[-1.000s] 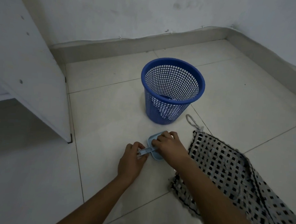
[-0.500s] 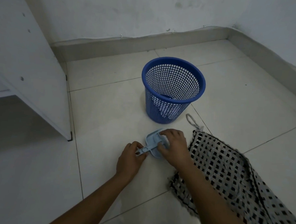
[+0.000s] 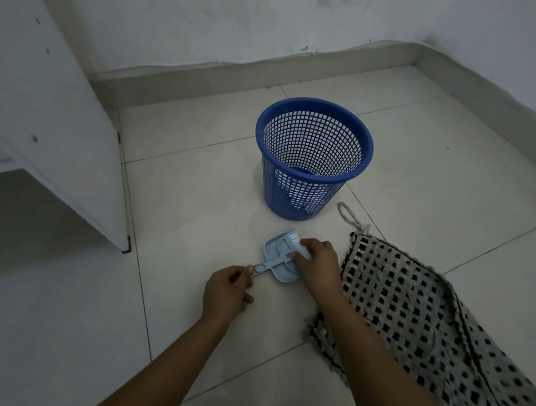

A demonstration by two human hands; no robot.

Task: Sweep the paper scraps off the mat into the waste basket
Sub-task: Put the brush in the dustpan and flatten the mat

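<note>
Brush lifting out of the dustpan, centre frame

Going left to right, my left hand (image 3: 226, 290) pinches the dustpan (image 3: 276, 259) handle while my right hand (image 3: 315, 261), curled round the brush (image 3: 298, 246), has drawn it toward the mat (image 3: 409, 319) at lower right; waste basket (image 3: 312, 155) upper centre. No scraps visible; sweeping can start.

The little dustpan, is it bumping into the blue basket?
Apart. In the head view, a strip of bare floor tile shows between the dustpan and the foot of the blue basket.
</note>
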